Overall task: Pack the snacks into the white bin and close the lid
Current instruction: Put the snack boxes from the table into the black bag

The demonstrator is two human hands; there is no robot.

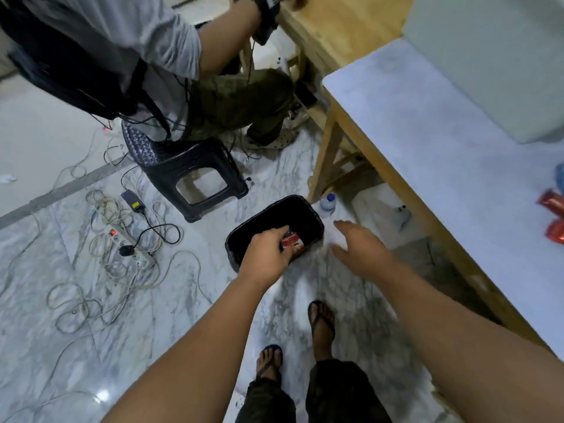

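A black bin point(308, 213) stands on the marble floor beside a table leg. My left hand point(267, 253) is over its near rim, shut on a red and white snack pack point(291, 242) held inside the bin's opening. To the right of the bin my right hand point(357, 247) hovers with fingers spread and nothing in it. On the white-topped table point(442, 141) at the far right edge lie red snack packets point(551, 203) and part of a blue one point(560, 175). A pale boxy object point(500, 65) sits at the table's back; I cannot tell what it is.
A small water bottle point(328, 203) stands just behind the bin. A black plastic stool point(186, 169) with a seated person point(146, 50) is behind it. A power strip point(128, 244) and tangled cables point(91, 288) cover the floor at left. My sandalled feet point(320, 322) stand below.
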